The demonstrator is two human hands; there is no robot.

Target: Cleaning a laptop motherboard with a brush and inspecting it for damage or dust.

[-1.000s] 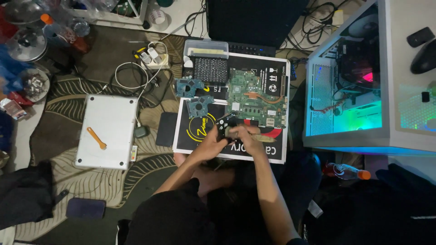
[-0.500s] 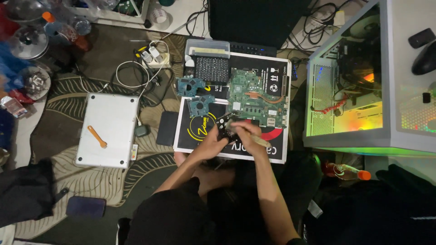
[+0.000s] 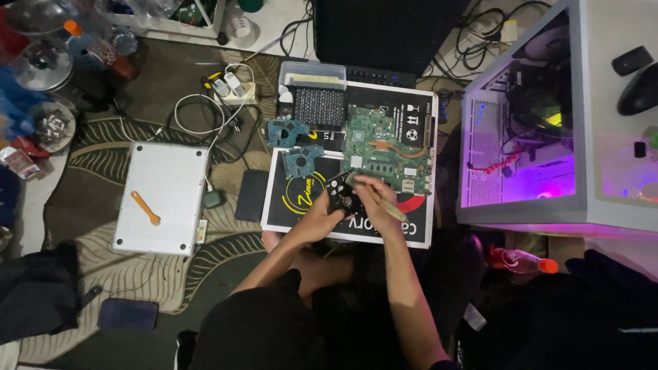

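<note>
A person seated on a patterned rug holds a small black cooling fan (image 3: 340,196) in the left hand (image 3: 317,218), fingers closed around its lower edge, over the black printed mat (image 3: 301,205). The right hand (image 3: 371,199) grips a slim pale brush (image 3: 379,201) against the fan. Light, rigid and likely fragile at the blades, the fan looks best held by its frame. On the mat's far side lies a green circuit board (image 3: 387,147); right of the mat glows a purple-lit computer case (image 3: 521,161); left, a closed silver laptop (image 3: 161,199).
</note>
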